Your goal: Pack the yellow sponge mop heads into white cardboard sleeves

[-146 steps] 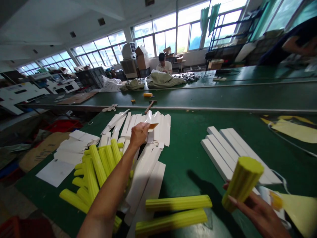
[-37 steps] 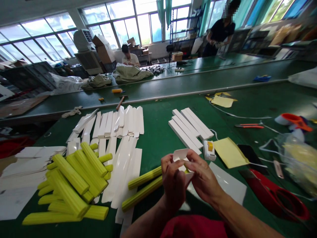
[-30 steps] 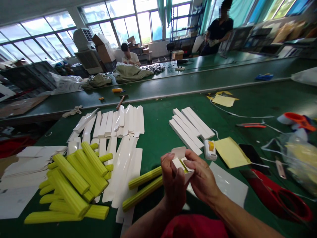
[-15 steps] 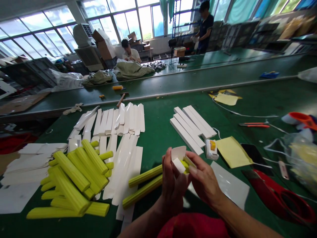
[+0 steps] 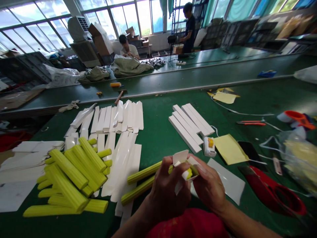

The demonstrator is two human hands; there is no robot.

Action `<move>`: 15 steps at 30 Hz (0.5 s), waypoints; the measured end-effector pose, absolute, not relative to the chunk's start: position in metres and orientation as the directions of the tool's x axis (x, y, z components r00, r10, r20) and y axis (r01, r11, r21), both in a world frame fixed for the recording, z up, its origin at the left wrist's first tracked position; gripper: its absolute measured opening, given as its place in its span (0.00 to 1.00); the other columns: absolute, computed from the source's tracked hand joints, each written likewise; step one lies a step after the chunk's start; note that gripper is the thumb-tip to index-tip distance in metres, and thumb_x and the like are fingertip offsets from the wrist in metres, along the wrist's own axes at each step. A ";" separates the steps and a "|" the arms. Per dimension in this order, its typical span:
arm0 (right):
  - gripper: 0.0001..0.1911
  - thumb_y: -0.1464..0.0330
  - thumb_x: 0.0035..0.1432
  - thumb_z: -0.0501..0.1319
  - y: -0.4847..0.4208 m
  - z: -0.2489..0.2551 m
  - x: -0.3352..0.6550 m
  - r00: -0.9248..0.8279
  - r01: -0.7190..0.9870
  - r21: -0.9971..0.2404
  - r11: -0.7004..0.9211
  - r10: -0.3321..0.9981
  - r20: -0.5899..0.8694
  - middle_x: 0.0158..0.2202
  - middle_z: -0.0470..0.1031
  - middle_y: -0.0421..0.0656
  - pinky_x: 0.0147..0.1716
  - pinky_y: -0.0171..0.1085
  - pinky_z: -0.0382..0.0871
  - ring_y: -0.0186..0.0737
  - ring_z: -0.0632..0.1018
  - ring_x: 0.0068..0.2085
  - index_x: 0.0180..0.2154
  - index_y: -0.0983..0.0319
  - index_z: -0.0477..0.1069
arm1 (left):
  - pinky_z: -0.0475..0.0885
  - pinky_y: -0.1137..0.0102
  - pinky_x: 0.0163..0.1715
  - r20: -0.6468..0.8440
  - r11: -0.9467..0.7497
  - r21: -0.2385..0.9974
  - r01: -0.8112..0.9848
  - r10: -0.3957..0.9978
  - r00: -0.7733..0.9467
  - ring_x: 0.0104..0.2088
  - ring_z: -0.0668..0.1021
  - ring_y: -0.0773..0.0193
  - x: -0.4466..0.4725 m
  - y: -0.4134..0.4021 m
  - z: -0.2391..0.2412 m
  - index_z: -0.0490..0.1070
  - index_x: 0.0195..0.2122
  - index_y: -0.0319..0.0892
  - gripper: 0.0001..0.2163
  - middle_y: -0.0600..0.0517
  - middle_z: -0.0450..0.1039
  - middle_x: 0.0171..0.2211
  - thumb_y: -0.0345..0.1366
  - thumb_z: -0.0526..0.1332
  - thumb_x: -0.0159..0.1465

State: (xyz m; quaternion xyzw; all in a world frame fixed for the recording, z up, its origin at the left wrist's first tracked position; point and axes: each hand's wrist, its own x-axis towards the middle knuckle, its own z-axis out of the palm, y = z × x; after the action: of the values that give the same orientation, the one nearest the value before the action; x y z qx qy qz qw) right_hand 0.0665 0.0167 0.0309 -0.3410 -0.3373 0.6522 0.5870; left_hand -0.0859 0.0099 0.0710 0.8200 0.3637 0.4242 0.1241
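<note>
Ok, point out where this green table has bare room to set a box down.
Barest: the strip of green table between the flat white carton blanks and the row of closed white boxes. A smaller patch lies between those boxes and the orange-handled tool. Crowded: the yellow sponge rolls on the left, the red scissors and plastic bag on the right.

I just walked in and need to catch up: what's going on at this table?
A person holds a narrow white cardboard box with a yellow ribbed foam roll showing in its open end. The left hand and the right hand both clasp it near the end flaps. On the green table lie a pile of yellow foam rolls, flat white box blanks and a row of closed white boxes. A seated person and a standing person work farther back.
</note>
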 end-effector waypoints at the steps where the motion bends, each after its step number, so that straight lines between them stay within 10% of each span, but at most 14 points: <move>1: 0.19 0.55 0.59 0.62 0.016 0.031 0.067 -0.083 -0.536 -0.841 -0.076 0.996 -0.037 0.45 0.81 0.46 0.44 0.46 0.73 0.56 0.78 0.49 0.47 0.57 0.78 | 0.76 0.59 0.47 0.590 -0.697 0.511 0.503 0.710 0.383 0.47 0.73 0.55 -0.088 0.009 0.075 0.63 0.55 0.43 0.19 0.43 0.69 0.47 0.27 0.58 0.63; 15: 0.23 0.52 0.62 0.58 0.008 0.044 0.072 -0.205 -0.445 -0.895 -0.026 0.976 0.074 0.49 0.78 0.49 0.49 0.47 0.71 0.55 0.77 0.48 0.51 0.58 0.76 | 0.74 0.68 0.52 0.600 -0.672 0.627 0.393 0.739 0.306 0.50 0.76 0.62 -0.097 -0.001 0.059 0.59 0.47 0.45 0.17 0.48 0.70 0.48 0.29 0.65 0.62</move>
State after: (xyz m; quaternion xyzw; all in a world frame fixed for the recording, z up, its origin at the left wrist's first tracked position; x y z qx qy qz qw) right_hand 0.0718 0.0077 0.0442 -0.3086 -0.4298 0.6464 0.5497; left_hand -0.0974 -0.0014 0.0588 0.7864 0.3600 0.4664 0.1854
